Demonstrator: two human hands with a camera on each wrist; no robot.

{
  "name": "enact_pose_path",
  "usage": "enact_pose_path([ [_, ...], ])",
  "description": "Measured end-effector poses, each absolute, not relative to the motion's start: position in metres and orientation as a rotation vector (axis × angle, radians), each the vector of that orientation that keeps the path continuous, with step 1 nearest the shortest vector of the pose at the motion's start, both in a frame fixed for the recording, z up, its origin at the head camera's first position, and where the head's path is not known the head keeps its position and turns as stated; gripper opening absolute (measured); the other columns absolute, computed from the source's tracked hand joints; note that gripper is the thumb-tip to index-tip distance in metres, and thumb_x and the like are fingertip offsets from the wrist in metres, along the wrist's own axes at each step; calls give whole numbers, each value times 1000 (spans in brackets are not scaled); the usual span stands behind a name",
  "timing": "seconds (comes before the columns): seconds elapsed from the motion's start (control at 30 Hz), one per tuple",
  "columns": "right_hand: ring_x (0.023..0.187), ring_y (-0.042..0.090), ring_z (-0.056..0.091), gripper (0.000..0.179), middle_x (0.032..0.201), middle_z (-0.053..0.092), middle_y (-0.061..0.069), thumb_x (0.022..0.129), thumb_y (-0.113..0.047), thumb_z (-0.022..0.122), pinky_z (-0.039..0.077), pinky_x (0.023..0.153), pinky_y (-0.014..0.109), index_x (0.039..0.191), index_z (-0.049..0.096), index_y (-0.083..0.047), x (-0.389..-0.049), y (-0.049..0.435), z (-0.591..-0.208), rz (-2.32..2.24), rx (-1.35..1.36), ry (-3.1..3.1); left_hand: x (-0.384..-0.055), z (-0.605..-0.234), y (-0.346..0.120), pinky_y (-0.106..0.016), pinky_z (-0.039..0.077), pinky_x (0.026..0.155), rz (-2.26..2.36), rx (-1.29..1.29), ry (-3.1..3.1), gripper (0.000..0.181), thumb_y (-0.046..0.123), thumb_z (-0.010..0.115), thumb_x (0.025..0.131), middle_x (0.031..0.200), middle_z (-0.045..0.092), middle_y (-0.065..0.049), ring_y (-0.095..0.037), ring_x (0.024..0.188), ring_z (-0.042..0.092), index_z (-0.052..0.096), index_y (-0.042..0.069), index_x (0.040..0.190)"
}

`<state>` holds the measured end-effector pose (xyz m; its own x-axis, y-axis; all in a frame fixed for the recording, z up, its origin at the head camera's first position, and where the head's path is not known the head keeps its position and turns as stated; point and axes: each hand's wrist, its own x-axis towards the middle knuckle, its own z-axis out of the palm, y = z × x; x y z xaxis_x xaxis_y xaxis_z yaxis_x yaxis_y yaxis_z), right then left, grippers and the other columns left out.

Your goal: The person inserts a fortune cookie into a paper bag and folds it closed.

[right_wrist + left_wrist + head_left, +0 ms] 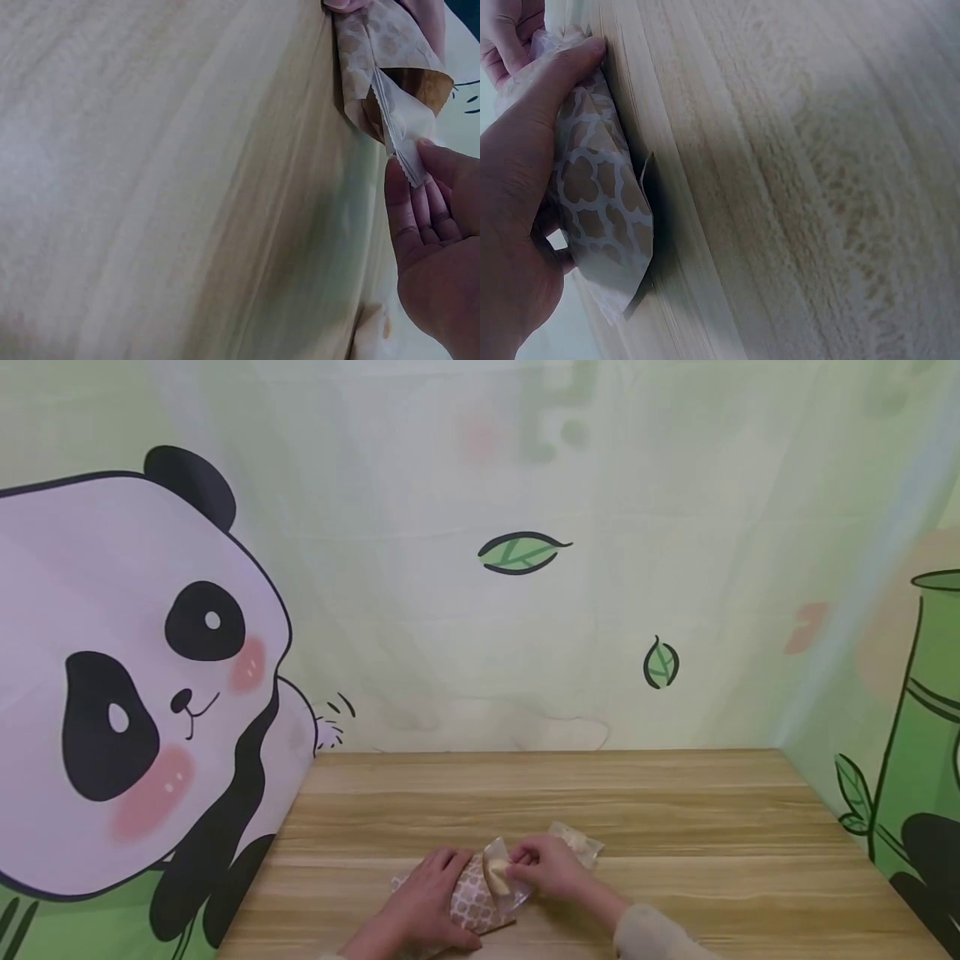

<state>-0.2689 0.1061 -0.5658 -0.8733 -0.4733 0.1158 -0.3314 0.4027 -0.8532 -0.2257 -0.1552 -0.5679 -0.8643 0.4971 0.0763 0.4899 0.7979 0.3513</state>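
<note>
Holding a patterned paper bag [474, 902] against the wooden table [675, 827], the left hand [429, 897] has its fingers curled around the bag's side. The right hand [547, 865] pinches the clear edge at the bag's open mouth, where a pale snack [497, 872] shows. A small clear packet [577, 842] lies just behind the right hand.

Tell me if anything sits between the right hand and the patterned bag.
Nothing visible does. The right hand already pinches a small clear packet at the mouth of the patterned bag, which the left hand holds on the wooden table.
</note>
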Motion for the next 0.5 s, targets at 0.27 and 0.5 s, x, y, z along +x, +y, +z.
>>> enact_pose_path([
  [0.27, 75, 4, 61, 9, 87, 73, -3, 93, -13, 82, 53, 67, 21, 94, 77, -5, -272, 108, -563, -1421, -702, 2521, -226, -570, -156, -47, 50, 109, 559, 800, 2942, 119, 67, 93, 61, 137, 52, -2, -21, 125, 52, 46, 14, 157],
  [0.5, 71, 5, 59, 8, 83, 73, 1, 93, -7, 80, 50, 62, 19, 92, 76, -1, -275, 111, -551, -1398, -777, 2485, -225, -570, -155, -46, 50, 109, 554, 850, 2959, 119, 64, 94, 61, 138, 52, -2, -21, 127, 53, 46, 14, 157],
])
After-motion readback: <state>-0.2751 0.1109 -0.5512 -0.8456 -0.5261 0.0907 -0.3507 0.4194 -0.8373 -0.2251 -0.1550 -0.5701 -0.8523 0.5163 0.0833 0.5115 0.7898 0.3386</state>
